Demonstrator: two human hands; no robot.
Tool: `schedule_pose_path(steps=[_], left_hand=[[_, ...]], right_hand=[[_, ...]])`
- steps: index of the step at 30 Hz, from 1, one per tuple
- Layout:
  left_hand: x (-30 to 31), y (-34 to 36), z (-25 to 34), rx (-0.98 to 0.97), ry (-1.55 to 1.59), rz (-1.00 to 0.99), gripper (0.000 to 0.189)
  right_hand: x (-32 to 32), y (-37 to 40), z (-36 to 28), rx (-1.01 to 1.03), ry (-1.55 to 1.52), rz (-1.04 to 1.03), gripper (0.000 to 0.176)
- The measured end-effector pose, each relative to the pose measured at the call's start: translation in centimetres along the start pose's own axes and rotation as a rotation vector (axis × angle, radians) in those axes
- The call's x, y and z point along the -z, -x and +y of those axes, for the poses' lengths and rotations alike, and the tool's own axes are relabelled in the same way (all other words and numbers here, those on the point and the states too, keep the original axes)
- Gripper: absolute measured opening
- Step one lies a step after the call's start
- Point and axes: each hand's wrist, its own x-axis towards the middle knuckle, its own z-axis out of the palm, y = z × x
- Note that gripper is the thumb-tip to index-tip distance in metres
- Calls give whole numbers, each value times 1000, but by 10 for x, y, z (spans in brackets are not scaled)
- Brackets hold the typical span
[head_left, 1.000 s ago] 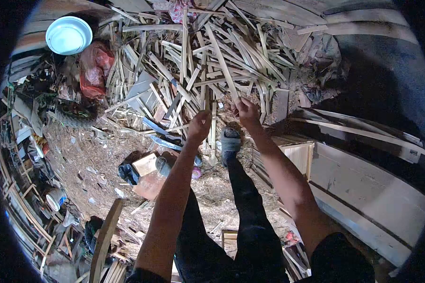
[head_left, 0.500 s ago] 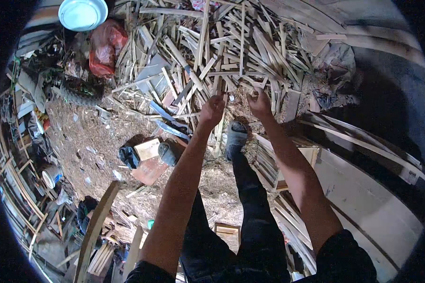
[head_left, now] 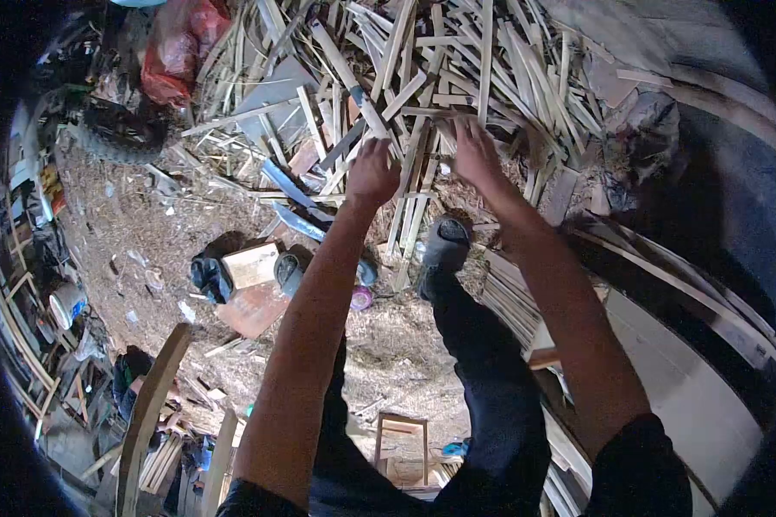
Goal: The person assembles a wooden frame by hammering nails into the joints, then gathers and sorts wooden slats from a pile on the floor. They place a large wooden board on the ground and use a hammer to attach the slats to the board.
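A large heap of thin wooden sticks (head_left: 457, 73) covers the floor in front of me. Over its near edge reaches my left hand (head_left: 373, 175), back upward, its fingers apart beside a long round pole (head_left: 341, 65) with a dark band. My right hand (head_left: 476, 157) is stretched out a short way to the right, fingers extended toward a crosswise stick. I see nothing gripped in either hand, though the undersides of the fingers are hidden. Several longer strips (head_left: 412, 185) lie between the two hands.
Blue strips (head_left: 289, 185), a hatchet-free wooden block (head_left: 252, 265) and a reddish board (head_left: 254, 310) lie left of my feet. A tyre (head_left: 121, 133) and red bag (head_left: 177, 65) are at upper left. Pale panels (head_left: 681, 370) stand right; an upright plank (head_left: 151, 414) rises lower left.
Both hands have moved slightly upward and farther over the heap, and their curled fingers have spread out. The view has shifted, showing more of the wooden frame between my legs.
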Motion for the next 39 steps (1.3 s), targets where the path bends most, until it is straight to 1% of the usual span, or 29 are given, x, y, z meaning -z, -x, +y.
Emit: schedule_pose_path(steps=[2, 3, 5, 6, 9, 10, 13, 14, 15, 17, 18, 20, 21, 23, 24, 25, 27, 28, 29, 30, 31, 32, 34, 35, 36, 37, 39], left_hand=[[-25, -33, -14, -182, -48, 102, 51], [-38, -49, -19, -272, -73, 157, 53], [-59, -85, -16, -362, -218, 176, 59], [-71, -103, -15, -350, -346, 126, 58], [-95, -138, -18, -430, -459, 178, 66], [-96, -145, -23, -420, -662, 83, 76], [-95, -155, -32, -353, -618, 71, 84], [-93, -161, -40, -387, -542, 109, 83], [-84, -160, -43, -422, -454, 121, 83], [-64, -159, -53, -436, -610, 121, 83], [-56, -166, -59, -437, -694, 171, 82], [-51, -177, -76, -433, -851, 239, 82], [-51, -189, -90, -500, -726, 279, 81], [-31, -179, -72, -409, -715, 240, 76], [-31, -189, -81, -399, -773, 299, 76], [-26, -197, -86, -363, -758, 344, 75], [-20, -204, -94, -285, -719, 415, 74], [-8, -195, -81, -236, -821, 408, 73], [0, -187, -67, -182, -864, 373, 72], [-7, -195, -64, -228, -870, 390, 74], [-13, -200, -60, -271, -875, 406, 76], [-23, -203, -56, -356, -851, 310, 75], [-46, -199, -32, -516, -797, 124, 73], [-61, -196, -22, -586, -702, 74, 71], [-77, -191, -13, -656, -607, 23, 69], [-91, -188, -5, -656, -620, -34, 67], [-112, -189, 3, -649, -645, -135, 64]], right_hand=[[-6, -35, 9, 85, 98, 26, 99], [-16, -49, 12, 88, 175, 88, 101], [-34, -77, 21, 93, 335, 223, 106], [-40, -89, 28, 129, 389, 229, 115], [-46, -116, 45, 115, 443, 156, 126], [-40, -126, 50, 83, 459, 13, 135], [-21, -122, 54, 149, 466, -14, 101], [-27, -123, 66, 159, 451, 19, 109], [-22, -121, 70, 164, 369, -24, 98], [-34, -119, 99, 308, 373, 101, 72], [-32, -125, 106, 313, 379, 137, 64], [-35, -129, 118, 312, 380, 174, 48], [-13, -118, 112, 296, 291, 270, 41], [35, -122, 115, 112, 430, 198, 34], [48, -135, 138, -47, 353, 255, 35], [64, -144, 162, -200, 273, 317, 37], [92, -132, 181, -229, 299, 323, 44], [101, -128, 191, -249, 314, 324, 48], [94, -129, 196, -204, 292, 424, 53], [74, -136, 207, -160, 272, 521, 57], [69, -131, 194, -112, 251, 616, 63], [61, -120, 181, -129, 239, 545, 74], [12, -117, 166, 75, 290, 580, 83], [-5, -107, 158, 238, 229, 419, 95], [-22, -93, 146, 236, 359, 320, 103], [-23, -78, 132, 189, 343, 209, 107], [-41, -73, 139, 88, 239, 288, 105]])
